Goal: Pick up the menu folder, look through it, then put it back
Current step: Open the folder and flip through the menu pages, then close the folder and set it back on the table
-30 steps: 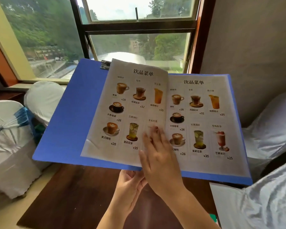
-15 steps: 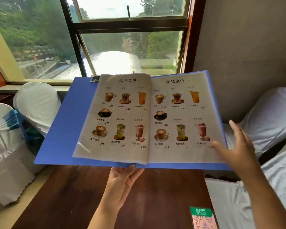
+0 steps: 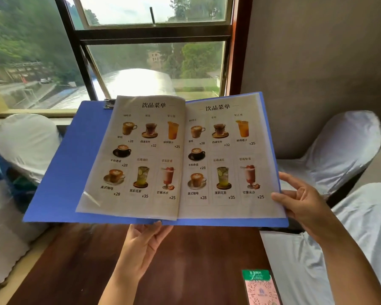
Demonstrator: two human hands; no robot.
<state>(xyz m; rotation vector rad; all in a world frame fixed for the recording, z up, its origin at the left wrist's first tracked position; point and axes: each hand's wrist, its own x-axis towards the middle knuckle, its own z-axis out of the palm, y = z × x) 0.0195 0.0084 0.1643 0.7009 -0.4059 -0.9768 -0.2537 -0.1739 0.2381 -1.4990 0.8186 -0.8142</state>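
Note:
The blue menu folder (image 3: 75, 164) is held open in the air above a dark wooden table (image 3: 196, 260). Two drink-menu pages in clear sleeves lie spread across it, with pictures of coffees and juices. My left hand (image 3: 141, 241) supports the folder from below at its front edge near the spine, fingers under the cover. My right hand (image 3: 301, 201) grips the folder's right edge, thumb on the lower right corner of the right page and fingers behind it.
A green and pink QR-code card (image 3: 260, 287) lies on the table at the lower right. White-covered chairs (image 3: 24, 139) stand at the left, and others (image 3: 348, 148) at the right. A window (image 3: 154, 62) and a grey wall are straight ahead.
My right hand left the middle of the pages, swung out to the right and took hold of the folder's right edge. The turned page now lies flat on the left.

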